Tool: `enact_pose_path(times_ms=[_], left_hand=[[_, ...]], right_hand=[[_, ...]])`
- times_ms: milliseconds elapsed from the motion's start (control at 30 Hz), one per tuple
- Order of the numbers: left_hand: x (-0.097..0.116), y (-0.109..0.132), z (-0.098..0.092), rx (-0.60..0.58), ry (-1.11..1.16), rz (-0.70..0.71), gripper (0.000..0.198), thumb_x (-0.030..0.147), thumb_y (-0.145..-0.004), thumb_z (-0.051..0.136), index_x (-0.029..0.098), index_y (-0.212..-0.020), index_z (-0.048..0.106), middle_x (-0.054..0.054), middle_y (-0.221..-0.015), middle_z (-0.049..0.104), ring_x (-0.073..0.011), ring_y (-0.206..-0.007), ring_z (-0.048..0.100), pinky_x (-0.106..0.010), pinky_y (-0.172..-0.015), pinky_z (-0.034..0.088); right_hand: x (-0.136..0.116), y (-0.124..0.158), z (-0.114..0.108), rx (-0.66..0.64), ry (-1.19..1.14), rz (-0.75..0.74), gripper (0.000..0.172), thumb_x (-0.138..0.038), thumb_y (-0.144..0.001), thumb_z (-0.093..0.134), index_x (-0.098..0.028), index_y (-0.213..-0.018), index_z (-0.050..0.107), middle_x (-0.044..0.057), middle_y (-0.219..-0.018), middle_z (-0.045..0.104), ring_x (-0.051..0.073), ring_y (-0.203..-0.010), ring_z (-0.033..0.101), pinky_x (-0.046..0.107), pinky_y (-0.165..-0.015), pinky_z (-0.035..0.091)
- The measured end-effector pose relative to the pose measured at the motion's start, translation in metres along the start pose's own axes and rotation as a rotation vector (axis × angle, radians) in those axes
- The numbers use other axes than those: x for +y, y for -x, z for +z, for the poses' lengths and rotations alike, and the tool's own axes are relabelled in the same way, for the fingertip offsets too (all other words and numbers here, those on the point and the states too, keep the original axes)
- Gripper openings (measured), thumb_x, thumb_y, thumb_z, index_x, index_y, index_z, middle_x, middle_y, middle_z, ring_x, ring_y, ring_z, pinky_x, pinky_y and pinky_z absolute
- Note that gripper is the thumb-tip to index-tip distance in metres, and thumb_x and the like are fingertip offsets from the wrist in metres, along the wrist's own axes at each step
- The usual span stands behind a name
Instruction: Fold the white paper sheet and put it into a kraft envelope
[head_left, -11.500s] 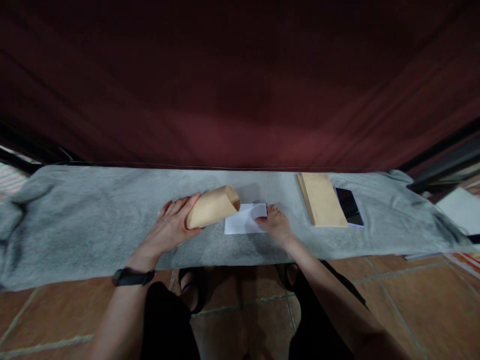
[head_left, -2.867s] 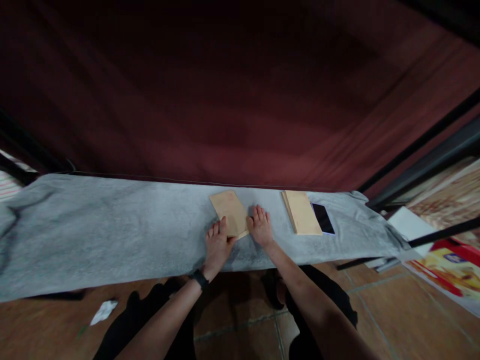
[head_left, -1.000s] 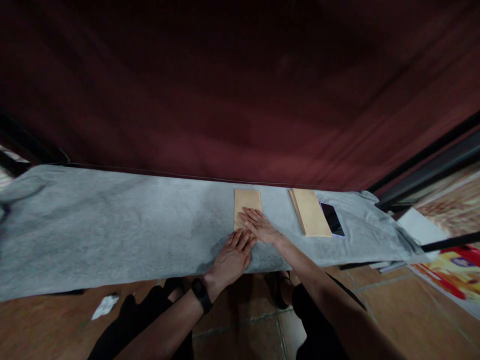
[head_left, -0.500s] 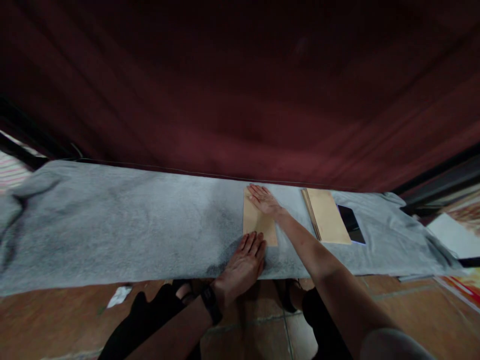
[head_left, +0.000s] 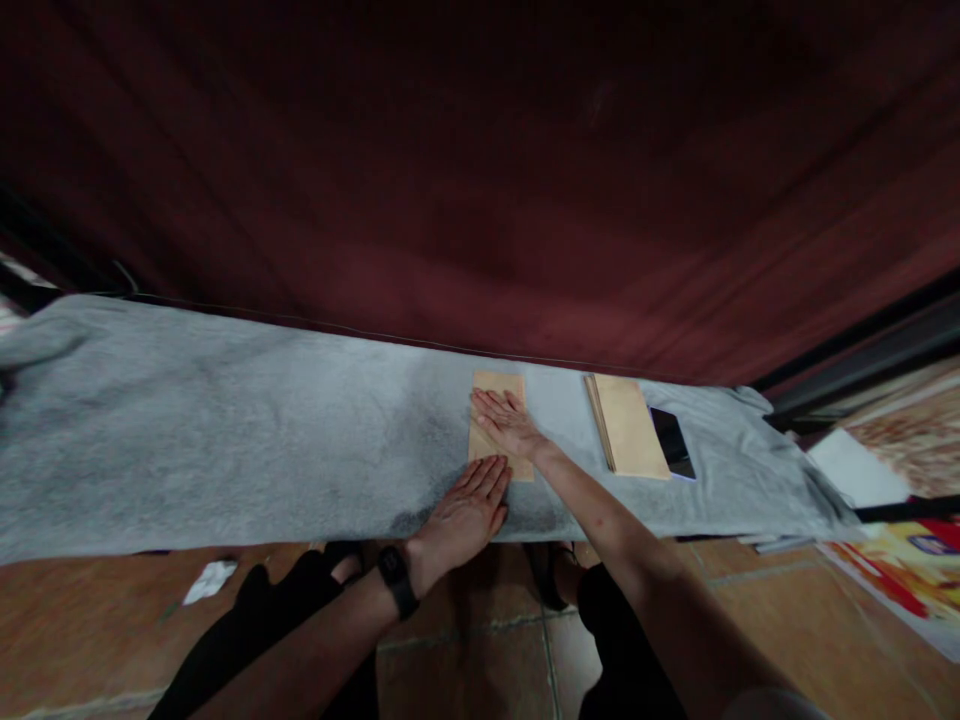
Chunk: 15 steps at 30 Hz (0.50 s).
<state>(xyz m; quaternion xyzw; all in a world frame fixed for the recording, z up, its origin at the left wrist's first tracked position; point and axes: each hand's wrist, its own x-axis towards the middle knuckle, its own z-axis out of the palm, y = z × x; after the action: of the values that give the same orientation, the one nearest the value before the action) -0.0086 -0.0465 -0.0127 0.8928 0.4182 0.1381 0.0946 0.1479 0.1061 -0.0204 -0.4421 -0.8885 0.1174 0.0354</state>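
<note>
A tan paper rectangle (head_left: 499,382) lies flat on the grey cloth (head_left: 285,430). My right hand (head_left: 510,422) rests palm down across its middle, fingers extended toward the left edge. Below it, my left hand (head_left: 463,512), with a black band on the wrist, lies flat with its fingertips on the paper's lower left corner. Neither hand grasps anything. To the right sits a stack of similar tan papers (head_left: 634,425), with several edges showing on its left side.
A dark phone (head_left: 673,442) lies right of the stack. Behind the cloth hangs a dark red fabric (head_left: 465,220). On the tiled floor are a crumpled white scrap (head_left: 211,581) at the left and a colourful printed sheet (head_left: 911,575) at the right.
My right hand has slid down the paper toward my left hand, uncovering the paper's top edge. The whole view has shifted, so the cloth, stack and phone appear farther left.
</note>
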Motion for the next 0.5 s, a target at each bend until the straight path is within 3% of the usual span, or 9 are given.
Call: enact_pose_path(times_ms=[233,500], left_hand=[[-0.010,0.005,-0.010,-0.088,0.097,0.016,0.055,0.038,-0.100,0.043,0.013,-0.148,0.046,-0.016,-0.156,0.045,-0.0247,-0.148,0.037,-0.040,-0.121,0.028],[-0.026,0.007,-0.037,-0.246,0.282,0.079,0.059,0.031,-0.088,0.060,0.018,-0.145,0.051,-0.012,-0.157,0.045,-0.0250,-0.147,0.038,-0.041,-0.121,0.030]], right_hand=[[-0.023,0.038,0.002,-0.046,-0.092,-0.038,0.058,-0.046,-0.108,0.013,-0.024,-0.161,0.022,-0.001,-0.167,0.020,0.017,-0.156,0.015,0.043,-0.128,0.002],[-0.041,0.071,0.001,-0.129,-0.233,-0.068,0.064,-0.054,-0.107,0.014,-0.021,-0.161,0.020,0.004,-0.168,0.018,0.017,-0.156,0.009,0.045,-0.128,0.000]])
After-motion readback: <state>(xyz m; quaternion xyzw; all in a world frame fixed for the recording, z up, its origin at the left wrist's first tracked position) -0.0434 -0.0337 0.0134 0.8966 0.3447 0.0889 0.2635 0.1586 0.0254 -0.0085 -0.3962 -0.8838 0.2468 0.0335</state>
